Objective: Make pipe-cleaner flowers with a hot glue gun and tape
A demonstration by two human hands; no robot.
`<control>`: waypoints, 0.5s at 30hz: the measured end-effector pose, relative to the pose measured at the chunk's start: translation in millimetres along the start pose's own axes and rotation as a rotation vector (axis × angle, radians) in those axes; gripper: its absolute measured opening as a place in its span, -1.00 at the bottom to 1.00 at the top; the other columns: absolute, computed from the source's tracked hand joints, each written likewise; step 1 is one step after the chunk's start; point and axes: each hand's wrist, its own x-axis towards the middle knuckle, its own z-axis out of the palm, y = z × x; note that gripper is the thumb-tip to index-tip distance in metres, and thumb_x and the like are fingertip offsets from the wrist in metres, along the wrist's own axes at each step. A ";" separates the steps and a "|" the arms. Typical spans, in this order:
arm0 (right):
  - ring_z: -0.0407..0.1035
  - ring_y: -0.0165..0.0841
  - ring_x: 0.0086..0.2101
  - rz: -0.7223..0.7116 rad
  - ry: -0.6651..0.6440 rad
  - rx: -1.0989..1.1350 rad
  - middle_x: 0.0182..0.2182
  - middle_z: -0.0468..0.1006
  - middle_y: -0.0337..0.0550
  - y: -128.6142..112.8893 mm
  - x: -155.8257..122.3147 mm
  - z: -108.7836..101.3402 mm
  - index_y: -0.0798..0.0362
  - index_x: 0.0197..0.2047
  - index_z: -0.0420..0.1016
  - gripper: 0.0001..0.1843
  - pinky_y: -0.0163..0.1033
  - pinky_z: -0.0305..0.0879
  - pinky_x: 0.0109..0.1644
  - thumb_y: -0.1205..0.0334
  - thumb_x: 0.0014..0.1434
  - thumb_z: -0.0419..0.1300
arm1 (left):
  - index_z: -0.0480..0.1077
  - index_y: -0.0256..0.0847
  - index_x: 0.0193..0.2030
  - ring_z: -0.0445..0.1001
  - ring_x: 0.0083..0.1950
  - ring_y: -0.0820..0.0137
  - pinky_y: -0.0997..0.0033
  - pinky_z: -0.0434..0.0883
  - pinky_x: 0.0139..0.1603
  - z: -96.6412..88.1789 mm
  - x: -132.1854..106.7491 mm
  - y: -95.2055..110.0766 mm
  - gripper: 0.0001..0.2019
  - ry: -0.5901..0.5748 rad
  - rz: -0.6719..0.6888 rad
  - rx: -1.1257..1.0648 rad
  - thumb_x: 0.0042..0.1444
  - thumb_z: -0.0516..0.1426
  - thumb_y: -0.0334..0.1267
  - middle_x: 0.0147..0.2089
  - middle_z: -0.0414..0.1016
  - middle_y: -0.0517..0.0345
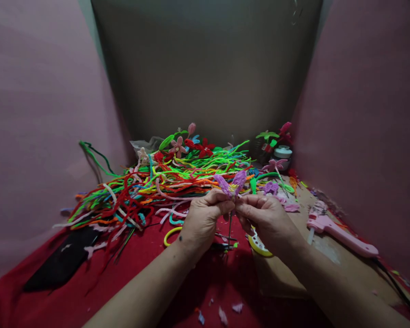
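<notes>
Between my two hands stands a purple pipe-cleaner flower (239,180) with a yellow centre, its dark thin stem pointing down. The fingers of my left hand (205,214) pinch the base of the flower from the left. From the right, my right hand (264,214) is closed with thumb and fingertips at the same base; its fingers partly hide what they grip. Below the hands, a yellow loop (172,236) and dark metal tools lie on the red cloth. A yellow-rimmed round piece (259,246) shows under my right hand.
A big heap of coloured pipe cleaners (177,173) spreads behind the hands, with finished flowers (205,148) at its back. A pink glue gun (341,234) lies on cardboard at right, near a lidded jar (283,155). A black flat item (61,262) lies left. Scraps dot the red cloth (205,282).
</notes>
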 end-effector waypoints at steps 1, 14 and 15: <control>0.06 -0.57 -0.70 0.004 -0.004 0.005 -0.72 0.25 -0.36 0.6 0.2 0.3 0.10 -0.63 0.33 -0.76 -0.37 -0.06 -0.63 0.21 -0.04 0.23 | 0.48 -0.28 -0.52 0.25 -0.45 0.52 0.48 0.22 -0.37 -0.4 0.0 0.1 -0.94 -0.004 0.004 0.016 -0.21 0.27 -0.43 -0.55 0.32 0.25; 0.19 -0.51 -0.64 -0.183 0.404 -0.571 -0.63 0.43 -0.22 -55.7 17.9 -55.9 0.13 -0.39 0.57 -0.80 -0.38 0.09 -0.60 0.18 -0.09 0.27 | 0.41 -0.29 -0.50 0.26 -0.56 0.61 0.60 0.16 -0.54 -0.6 0.7 16.9 -0.87 0.069 -0.082 -0.116 -0.19 0.29 -0.39 -0.45 0.52 0.13; 0.19 -0.51 -0.64 -0.174 0.401 -0.656 -0.63 0.43 -0.21 -59.7 24.1 -67.0 0.14 -0.38 0.57 -0.79 -0.38 0.09 -0.60 0.18 -0.07 0.25 | 0.40 -0.29 -0.49 0.25 -0.57 0.62 0.62 0.14 -0.56 -0.5 0.6 18.2 -0.86 0.062 -0.090 -0.130 -0.19 0.29 -0.39 -0.47 0.51 0.14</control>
